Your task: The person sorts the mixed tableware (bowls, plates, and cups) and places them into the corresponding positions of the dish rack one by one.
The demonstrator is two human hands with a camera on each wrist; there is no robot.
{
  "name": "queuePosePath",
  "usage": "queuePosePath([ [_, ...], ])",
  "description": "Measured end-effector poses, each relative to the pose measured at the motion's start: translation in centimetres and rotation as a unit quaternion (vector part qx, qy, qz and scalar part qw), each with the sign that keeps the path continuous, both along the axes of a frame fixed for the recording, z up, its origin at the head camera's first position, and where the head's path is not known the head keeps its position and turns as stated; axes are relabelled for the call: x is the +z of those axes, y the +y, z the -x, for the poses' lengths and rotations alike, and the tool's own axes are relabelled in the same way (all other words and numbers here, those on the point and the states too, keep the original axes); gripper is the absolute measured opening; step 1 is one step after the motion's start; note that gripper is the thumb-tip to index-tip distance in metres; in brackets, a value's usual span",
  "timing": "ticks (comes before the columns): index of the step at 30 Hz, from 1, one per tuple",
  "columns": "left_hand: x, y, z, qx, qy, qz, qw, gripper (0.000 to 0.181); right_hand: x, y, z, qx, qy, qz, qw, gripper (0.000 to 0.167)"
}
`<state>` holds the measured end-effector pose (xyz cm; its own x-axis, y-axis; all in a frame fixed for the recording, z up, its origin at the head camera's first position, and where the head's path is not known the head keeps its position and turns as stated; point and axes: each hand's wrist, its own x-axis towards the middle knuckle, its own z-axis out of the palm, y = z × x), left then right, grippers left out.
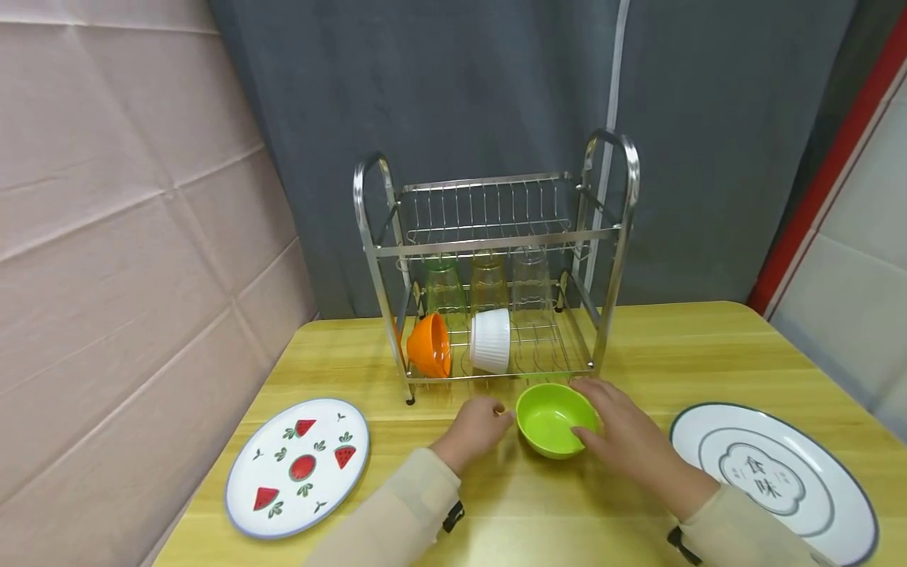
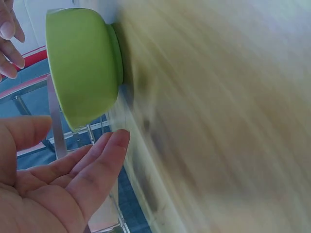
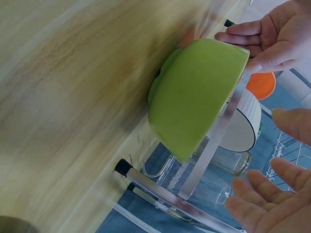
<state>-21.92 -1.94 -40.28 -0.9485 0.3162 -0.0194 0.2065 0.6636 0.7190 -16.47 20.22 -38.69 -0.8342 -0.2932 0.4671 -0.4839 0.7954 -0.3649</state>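
Note:
A lime green bowl [image 1: 556, 421] is on the wooden table with its mouth up, in front of the dish rack [image 1: 496, 244]. My left hand [image 1: 476, 431] is at the bowl's left side; in the left wrist view a gap shows between its relaxed fingers [image 2: 99, 167] and the green bowl [image 2: 82, 68]. On the other side, my right hand [image 1: 623, 433] is spread beside the rim, thumb toward the front. The right wrist view shows that hand's loosely bent fingers [image 3: 257, 199] apart from the bowl [image 3: 194, 97].
On the rack's lower tier lie an orange bowl [image 1: 429, 346] and a white ribbed bowl [image 1: 490, 341], tipped sideways, before several upside-down glasses [image 1: 489, 283]. A watermelon-patterned plate [image 1: 283, 449] is at left, a white plate with dark characters [image 1: 801, 496] at right. Grey cloth hangs behind.

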Motion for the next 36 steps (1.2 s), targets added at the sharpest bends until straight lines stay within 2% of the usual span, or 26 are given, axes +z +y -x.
queuePosePath([
  [4, -0.1, 0.3, 0.0, 0.002, -0.028, -0.027, 0.9992, 0.027, 0.0, 0.1, -0.1, 0.000, -0.004, 0.002, 1.0000, 0.058],
  [7, -0.3, 0.6, -0.1, -0.007, -0.056, -0.053, 0.9970, 0.031, 0.0, 0.2, -0.3, -0.003, -0.008, 0.002, 1.0000, 0.057],
  [9, -0.5, 0.8, 0.0, -0.012, -0.061, -0.059, 0.9963, 0.034, -0.1, 0.3, -0.3, -0.006, -0.010, 0.000, 0.9999, 0.057],
  [12, -0.8, 1.1, 0.0, -0.012, -0.056, -0.051, 0.9970, 0.034, -0.1, 0.4, -0.3, -0.007, -0.011, -0.002, 0.9999, 0.057],
  [18, -1.2, 1.6, 0.1, 0.006, -0.052, -0.040, 0.9978, 0.032, -0.2, 0.4, -0.3, -0.007, -0.010, -0.005, 0.9999, 0.057],
  [24, -1.2, 1.9, 0.1, 0.016, -0.056, -0.040, 0.9975, 0.031, -0.3, 0.5, -0.5, -0.005, 0.000, -0.003, 1.0000, 0.057],
  [31, -1.0, 2.2, 0.2, 0.024, -0.054, -0.034, 0.9977, 0.030, -0.3, 0.5, -0.5, -0.011, -0.017, -0.008, 0.9998, 0.056],
  [36, -1.0, 2.0, 0.2, 0.035, -0.051, -0.030, 0.9977, 0.036, -0.4, 0.5, -0.5, -0.009, -0.019, -0.009, 0.9997, 0.057],
])
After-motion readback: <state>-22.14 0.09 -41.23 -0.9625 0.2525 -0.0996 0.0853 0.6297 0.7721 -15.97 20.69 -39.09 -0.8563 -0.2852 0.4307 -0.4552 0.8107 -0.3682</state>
